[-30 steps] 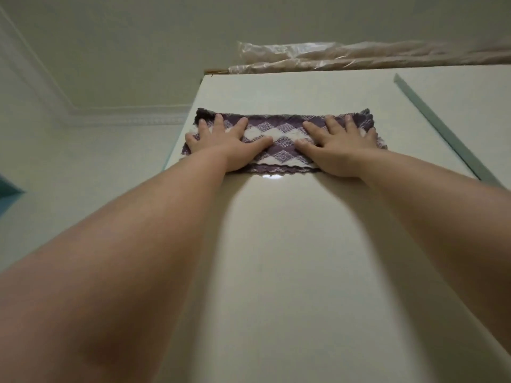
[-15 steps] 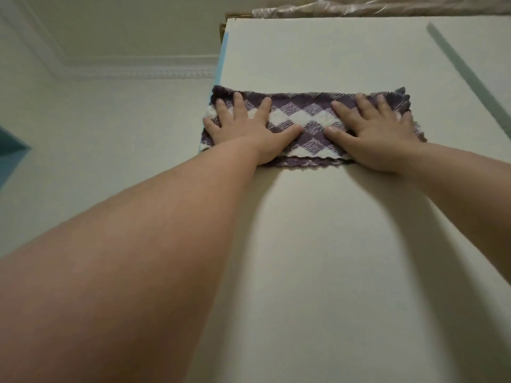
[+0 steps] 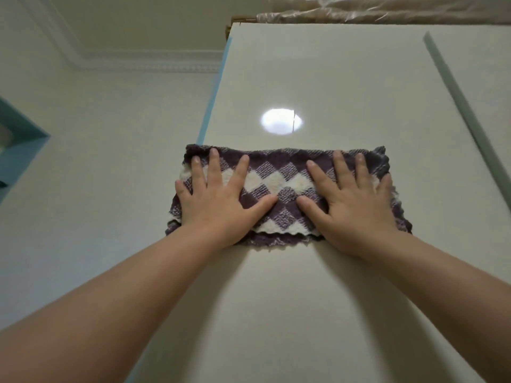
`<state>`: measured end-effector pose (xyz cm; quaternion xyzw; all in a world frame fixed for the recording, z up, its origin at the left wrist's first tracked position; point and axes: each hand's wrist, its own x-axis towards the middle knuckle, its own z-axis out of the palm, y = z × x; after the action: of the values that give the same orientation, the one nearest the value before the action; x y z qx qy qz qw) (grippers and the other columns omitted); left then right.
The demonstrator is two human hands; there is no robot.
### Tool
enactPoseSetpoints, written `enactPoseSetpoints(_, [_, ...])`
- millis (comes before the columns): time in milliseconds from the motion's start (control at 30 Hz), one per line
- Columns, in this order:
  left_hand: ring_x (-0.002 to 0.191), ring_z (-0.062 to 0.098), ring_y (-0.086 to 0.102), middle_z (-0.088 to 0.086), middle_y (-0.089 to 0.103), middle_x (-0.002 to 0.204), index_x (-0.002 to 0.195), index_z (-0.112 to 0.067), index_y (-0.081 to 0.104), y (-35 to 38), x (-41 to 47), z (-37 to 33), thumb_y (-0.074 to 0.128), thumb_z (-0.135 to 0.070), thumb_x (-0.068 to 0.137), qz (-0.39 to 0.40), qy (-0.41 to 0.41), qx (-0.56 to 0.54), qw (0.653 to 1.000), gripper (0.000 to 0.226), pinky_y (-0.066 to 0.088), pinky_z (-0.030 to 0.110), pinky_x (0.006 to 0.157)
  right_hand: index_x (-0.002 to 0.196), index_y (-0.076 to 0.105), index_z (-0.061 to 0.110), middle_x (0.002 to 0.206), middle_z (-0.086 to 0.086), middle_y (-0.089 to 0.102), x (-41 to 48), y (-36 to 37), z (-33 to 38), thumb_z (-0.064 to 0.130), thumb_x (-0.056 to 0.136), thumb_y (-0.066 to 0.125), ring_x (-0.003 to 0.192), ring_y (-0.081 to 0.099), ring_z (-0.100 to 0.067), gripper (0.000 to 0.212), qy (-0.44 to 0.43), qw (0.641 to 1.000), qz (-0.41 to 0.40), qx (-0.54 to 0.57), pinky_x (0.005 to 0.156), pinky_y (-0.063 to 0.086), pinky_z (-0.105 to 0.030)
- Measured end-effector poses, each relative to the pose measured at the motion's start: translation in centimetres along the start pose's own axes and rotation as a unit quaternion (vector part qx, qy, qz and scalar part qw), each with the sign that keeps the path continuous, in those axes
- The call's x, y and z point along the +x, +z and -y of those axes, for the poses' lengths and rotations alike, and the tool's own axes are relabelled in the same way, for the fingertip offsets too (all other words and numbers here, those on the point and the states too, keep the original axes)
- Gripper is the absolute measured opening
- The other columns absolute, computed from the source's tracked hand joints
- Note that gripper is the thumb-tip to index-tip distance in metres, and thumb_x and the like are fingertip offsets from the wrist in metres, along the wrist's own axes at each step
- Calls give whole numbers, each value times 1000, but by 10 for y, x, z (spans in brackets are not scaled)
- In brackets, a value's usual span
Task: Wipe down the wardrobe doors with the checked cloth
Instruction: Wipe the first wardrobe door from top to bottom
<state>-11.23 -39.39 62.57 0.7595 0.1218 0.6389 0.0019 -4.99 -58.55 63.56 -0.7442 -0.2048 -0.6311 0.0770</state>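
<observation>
A folded purple-and-white checked cloth (image 3: 284,189) lies flat against the cream wardrobe door (image 3: 318,78), seen from below. My left hand (image 3: 218,200) presses on the cloth's left half with fingers spread. My right hand (image 3: 351,203) presses flat on its right half, fingers spread too. The thumbs nearly meet at the cloth's middle. A bright round light reflection (image 3: 280,121) shows on the door just above the cloth.
The door's left edge has a light blue strip (image 3: 213,92). A grey seam (image 3: 464,106) separates the neighbouring door on the right. Plastic-wrapped items (image 3: 387,9) lie on top of the wardrobe. A teal shelf (image 3: 19,145) juts from the left wall.
Both hands have slid the cloth down the door, away from its top edge. The light reflection, once below the cloth, now shows above it.
</observation>
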Motion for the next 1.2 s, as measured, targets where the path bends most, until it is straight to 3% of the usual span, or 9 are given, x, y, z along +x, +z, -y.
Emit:
enactPoseSetpoints(333, [138,43,-13,6,-14,155,136,-55,-4,-24,69,-76,17,-98,32,34,-42,-4,999,115,3,69,102,141,-3,50,156,4,-10,67,-15,-65,77,79,12,141,-16,-28,69,-16,1000,-16,17,106,-8,-62])
enactPoseSetpoints(600, [137,41,-16,7,-13,155,137,-54,-4,0,85,-159,4,-101,31,-22,-57,-13,998,115,-6,70,99,141,-1,50,157,5,-8,82,-26,-140,77,80,12,142,-14,-27,68,3,1000,-17,18,107,-6,-62])
enactPoseSetpoints(1000, [137,37,-21,5,-17,154,135,-55,-10,27,1,-168,3,-100,40,-18,-12,-27,999,106,-12,68,100,141,-7,48,156,2,-14,-22,-3,-151,73,79,4,140,-18,-26,68,31,998,-34,33,108,-5,-60])
enactPoseSetpoints(1200, [137,35,-21,4,-18,154,135,-54,-13,37,-61,-156,7,-98,48,-17,-6,-33,999,99,-12,67,100,140,-13,44,154,0,-20,-85,3,-129,71,77,-1,139,-22,-27,70,56,998,5,36,106,-5,-62])
